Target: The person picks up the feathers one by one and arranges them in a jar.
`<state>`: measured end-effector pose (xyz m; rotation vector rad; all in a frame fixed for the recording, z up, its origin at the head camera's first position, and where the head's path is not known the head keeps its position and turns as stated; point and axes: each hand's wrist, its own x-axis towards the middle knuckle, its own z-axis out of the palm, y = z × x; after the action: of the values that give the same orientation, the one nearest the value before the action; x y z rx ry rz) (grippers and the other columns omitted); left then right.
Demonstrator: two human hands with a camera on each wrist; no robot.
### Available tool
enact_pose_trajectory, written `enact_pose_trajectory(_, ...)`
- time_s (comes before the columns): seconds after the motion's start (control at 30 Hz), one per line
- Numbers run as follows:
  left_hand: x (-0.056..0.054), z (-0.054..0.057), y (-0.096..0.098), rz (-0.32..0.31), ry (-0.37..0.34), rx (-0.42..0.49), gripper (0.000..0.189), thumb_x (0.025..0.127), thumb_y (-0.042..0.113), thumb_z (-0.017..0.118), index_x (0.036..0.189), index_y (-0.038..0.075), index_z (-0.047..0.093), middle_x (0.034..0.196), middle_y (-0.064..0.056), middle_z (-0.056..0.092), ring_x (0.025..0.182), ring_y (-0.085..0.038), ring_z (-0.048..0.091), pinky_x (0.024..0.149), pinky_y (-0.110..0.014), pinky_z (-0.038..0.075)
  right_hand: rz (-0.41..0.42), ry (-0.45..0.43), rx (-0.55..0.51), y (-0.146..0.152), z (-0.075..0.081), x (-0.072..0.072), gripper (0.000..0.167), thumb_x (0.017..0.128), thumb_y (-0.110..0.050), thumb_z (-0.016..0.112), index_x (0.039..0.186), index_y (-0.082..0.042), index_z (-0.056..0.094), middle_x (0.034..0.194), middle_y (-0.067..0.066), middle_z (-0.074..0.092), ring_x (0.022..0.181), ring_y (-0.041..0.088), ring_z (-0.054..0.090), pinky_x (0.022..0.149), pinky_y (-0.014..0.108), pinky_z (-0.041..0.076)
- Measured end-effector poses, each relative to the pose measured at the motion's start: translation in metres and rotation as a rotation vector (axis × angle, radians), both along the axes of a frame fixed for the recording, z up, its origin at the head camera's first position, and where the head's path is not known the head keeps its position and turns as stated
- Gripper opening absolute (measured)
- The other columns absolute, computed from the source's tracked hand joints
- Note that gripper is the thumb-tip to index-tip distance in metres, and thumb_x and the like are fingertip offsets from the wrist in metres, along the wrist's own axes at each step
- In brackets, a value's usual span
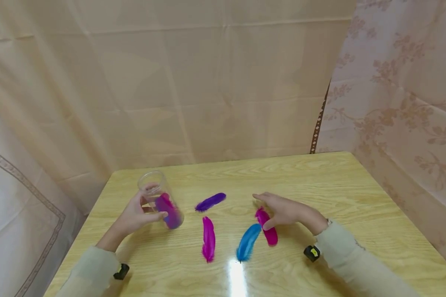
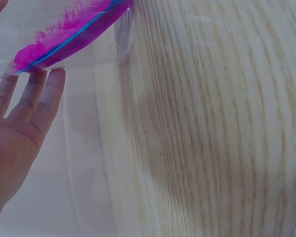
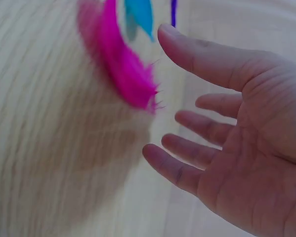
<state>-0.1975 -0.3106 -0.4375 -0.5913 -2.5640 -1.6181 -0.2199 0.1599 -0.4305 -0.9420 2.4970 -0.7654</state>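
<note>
My left hand [image 1: 143,210] grips a clear cup [image 1: 153,181], tilted, at the left of the table. Pink and blue-purple feathers [image 1: 168,210] lie inside it; in the left wrist view a pink feather with a blue one along it [image 2: 71,39] shows through the clear wall. My right hand [image 1: 282,210] hovers with spread fingers over a magenta feather [image 1: 271,236], holding nothing. In the right wrist view that feather [image 3: 125,74] lies apart from the thumb and fingers. Beside it is a blue feather [image 1: 248,243].
A purple feather [image 1: 210,202] and a pink feather [image 1: 208,239] lie mid-table between the hands. The wood-grain table [image 1: 301,173] ends at a beige cloth [image 1: 208,82] behind. A flowered cloth [image 1: 405,103] hangs at the right.
</note>
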Motion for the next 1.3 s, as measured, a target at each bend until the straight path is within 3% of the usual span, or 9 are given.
enact_pose_trajectory(0.27, 0.0011, -0.0009, 0.0004, -0.002, -0.008, -0.003, 0.078, 0.082, 0.002, 0.083, 0.146, 0.004, 0.037, 0.139, -0.023, 0.056, 0.112, -0.018, 0.061, 0.083, -0.037, 0.058, 0.027, 0.052, 0.081, -0.0004, -0.0097, -0.0001, 0.082, 0.083, -0.010, 0.085, 0.149, 0.007, 0.040, 0.151, 0.025, 0.043, 0.137, 0.044, 0.041, 0.108, 0.054, 0.043)
enact_pose_trajectory(0.5, 0.0016, 0.0010, 0.0017, 0.006, -0.013, -0.011, 0.079, 0.082, 0.002, 0.084, 0.146, 0.003, 0.037, 0.138, -0.023, 0.057, 0.112, -0.017, 0.060, 0.082, -0.037, 0.058, -0.035, 0.049, 0.154, -0.0039, -0.0084, 0.0009, 0.076, 0.082, -0.015, 0.087, 0.147, -0.002, 0.049, 0.156, 0.022, 0.038, 0.144, 0.046, 0.030, 0.110, 0.059, 0.039)
enact_pose_trajectory(1.3, 0.0031, 0.0014, -0.0015, -0.001, 0.008, -0.004, 0.078, 0.082, 0.002, 0.083, 0.146, 0.002, 0.037, 0.142, -0.023, 0.053, 0.114, -0.008, 0.059, 0.081, -0.037, 0.059, -0.024, 0.061, 0.091, -0.0055, -0.0097, -0.0006, 0.046, 0.079, -0.012, 0.088, 0.119, -0.013, 0.064, 0.153, 0.026, 0.041, 0.140, 0.048, 0.033, 0.107, 0.063, 0.040)
